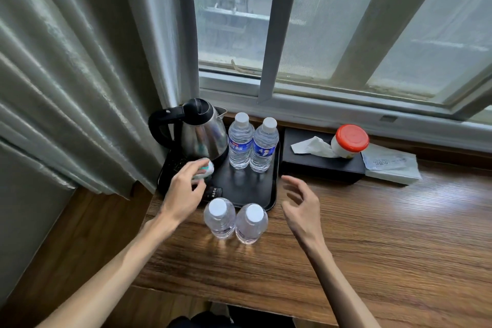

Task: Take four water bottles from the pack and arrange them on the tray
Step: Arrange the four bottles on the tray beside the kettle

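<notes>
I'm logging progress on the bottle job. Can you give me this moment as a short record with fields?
bottles on tray: two, upright, far end of tray
bottles off tray: two, upright on table, near tray's front edge
left hand: holding small white-green object by kettle
right hand: open, empty, right of tray

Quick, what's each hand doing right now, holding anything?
Left hand: closed on a small white and green object beside the kettle.
Right hand: open, holding nothing, next to the tray.
</notes>
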